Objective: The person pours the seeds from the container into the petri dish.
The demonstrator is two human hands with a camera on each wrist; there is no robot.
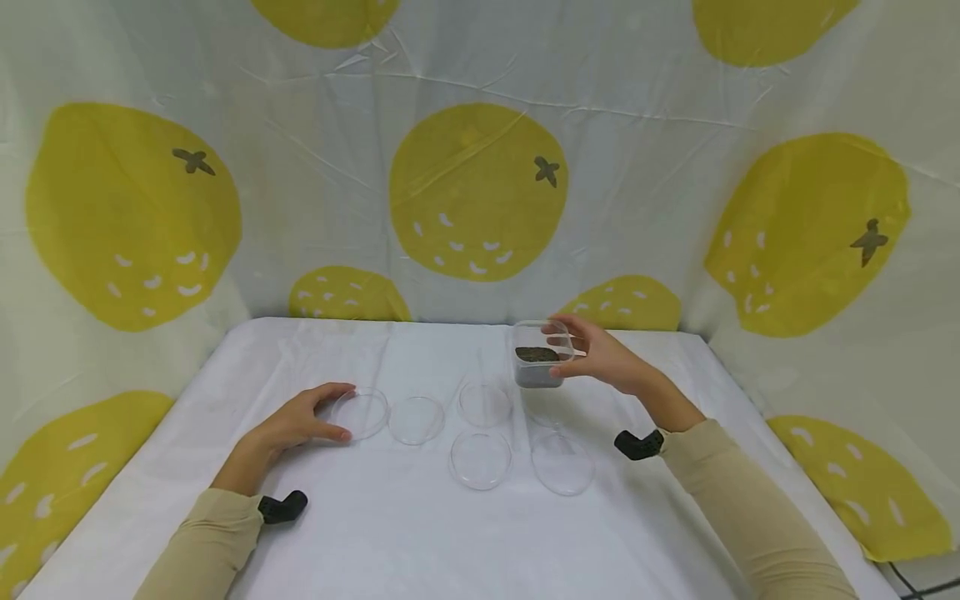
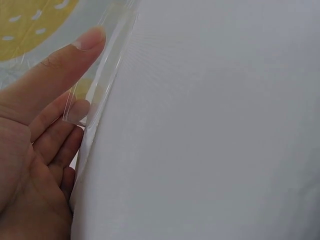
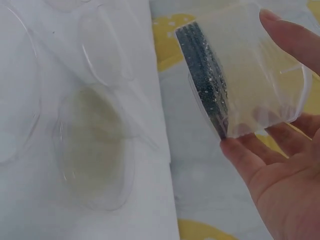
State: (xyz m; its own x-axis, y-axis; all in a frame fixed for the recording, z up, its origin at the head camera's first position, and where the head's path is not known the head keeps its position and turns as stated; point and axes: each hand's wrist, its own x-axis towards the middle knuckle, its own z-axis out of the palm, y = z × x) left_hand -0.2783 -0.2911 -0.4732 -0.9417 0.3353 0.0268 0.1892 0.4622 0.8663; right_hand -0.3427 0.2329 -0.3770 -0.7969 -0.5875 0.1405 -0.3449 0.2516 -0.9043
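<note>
My left hand (image 1: 303, 414) holds the rim of a clear petri dish (image 1: 362, 414) at the left end of a group of dishes. In the left wrist view, the thumb is at the near side of the dish and fingertips show through its clear wall. Above the far right of the table, my right hand (image 1: 603, 358) grips a clear plastic tub (image 1: 534, 377) by its side. Dark granular material (image 3: 205, 75) fills the bottom of the tub. In the right wrist view the thumb presses one side and the fingers support the other.
Several more clear round dishes lie on the white cloth: one dish (image 1: 416, 420) beside the left one, a middle dish (image 1: 484, 405), two nearer dishes (image 1: 481, 460), and part of another near the tub. A lemon-print curtain (image 1: 322, 183) hangs behind the table (image 1: 390, 533).
</note>
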